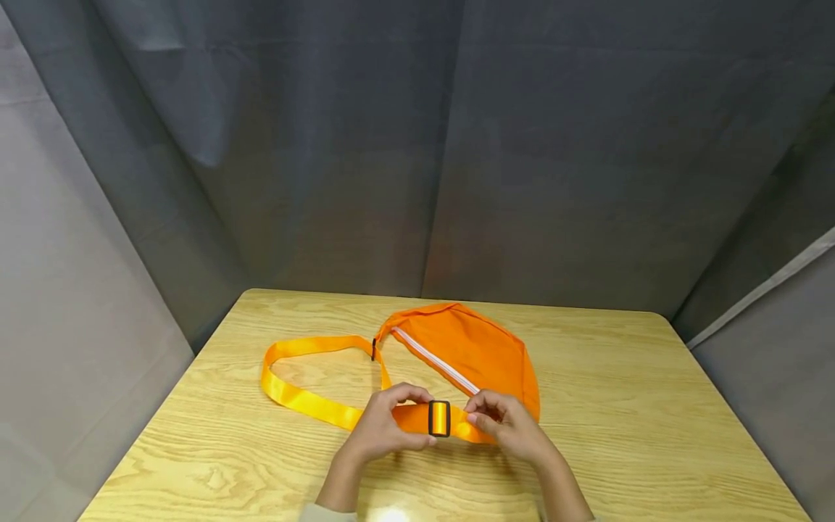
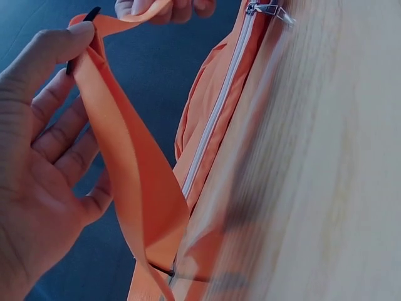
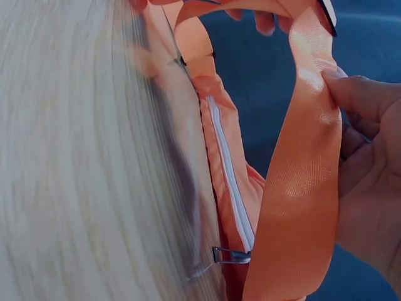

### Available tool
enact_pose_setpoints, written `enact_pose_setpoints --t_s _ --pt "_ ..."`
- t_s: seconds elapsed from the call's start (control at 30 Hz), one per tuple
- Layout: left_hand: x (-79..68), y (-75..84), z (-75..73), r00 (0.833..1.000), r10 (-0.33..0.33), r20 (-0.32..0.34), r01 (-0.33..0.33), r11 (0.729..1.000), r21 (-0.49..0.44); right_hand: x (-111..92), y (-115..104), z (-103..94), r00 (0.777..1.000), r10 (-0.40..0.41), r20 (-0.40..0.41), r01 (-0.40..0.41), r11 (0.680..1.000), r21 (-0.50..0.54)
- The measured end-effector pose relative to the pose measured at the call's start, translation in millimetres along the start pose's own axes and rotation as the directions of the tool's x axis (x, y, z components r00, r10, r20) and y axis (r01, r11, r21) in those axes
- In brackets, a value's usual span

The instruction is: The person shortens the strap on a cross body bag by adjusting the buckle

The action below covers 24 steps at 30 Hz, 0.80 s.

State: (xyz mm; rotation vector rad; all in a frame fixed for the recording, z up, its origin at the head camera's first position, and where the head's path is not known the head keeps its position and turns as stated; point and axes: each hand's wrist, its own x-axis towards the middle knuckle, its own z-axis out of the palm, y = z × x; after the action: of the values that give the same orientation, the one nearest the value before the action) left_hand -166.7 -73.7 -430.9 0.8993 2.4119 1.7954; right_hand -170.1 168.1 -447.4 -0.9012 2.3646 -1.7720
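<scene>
Pinching the black rectangular plastic buckle (image 1: 431,419) by its edges, the left hand (image 1: 385,428) has its thumb and index finger set apart by the buckle's width, while its other fingers are loosely bent. The right hand (image 1: 512,428) clamps the flat yellow-orange webbing strap (image 1: 313,404) between thumb and fingertips, just beside the buckle. Strap and buckle are lifted at the near side of the half-round orange fabric bag (image 1: 479,344), which lies on the light wood-grain table (image 1: 652,406) just beyond the hands, its white zipper (image 1: 437,360) slanting across it. A silver-coloured metal zipper pull (image 3: 232,255) shows in the right wrist view. The strap's loop spreads left from the bag, past a narrow black fitting (image 1: 374,349). The bag's upper edge lies near the table's far edge, with the dark grey cloth curtain (image 1: 554,145) behind. Wood surface stretches widely right of the bag, and also left of the loop; both side edges are well apart from the hands.
</scene>
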Motion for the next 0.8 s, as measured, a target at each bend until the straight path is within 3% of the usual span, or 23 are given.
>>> enact_pose_setpoints --t_s 0.17,0.4,0.63,0.8 --pt "1.8 1.1 1.5 1.000 0.018 0.000 -0.018 1.000 0.006 6.4 -10.8 2.3 0.999 0.000 0.037 -0.002 0.998 0.057" --pt "3.6 0.8 2.6 1.000 0.028 0.010 -0.028 0.999 -0.015 11.8 13.0 4.6 0.999 0.027 0.042 -0.031 0.995 0.097" --pt "4.0 0.2 1.3 0.998 0.053 -0.014 -0.053 0.999 0.008 2.5 27.4 -6.5 0.995 0.081 0.058 -0.086 0.991 0.103" --pt "2.9 -2.0 0.9 0.999 0.050 -0.012 -0.050 0.999 0.008 -3.0 33.5 -12.1 0.996 0.064 0.066 -0.071 0.993 0.098"
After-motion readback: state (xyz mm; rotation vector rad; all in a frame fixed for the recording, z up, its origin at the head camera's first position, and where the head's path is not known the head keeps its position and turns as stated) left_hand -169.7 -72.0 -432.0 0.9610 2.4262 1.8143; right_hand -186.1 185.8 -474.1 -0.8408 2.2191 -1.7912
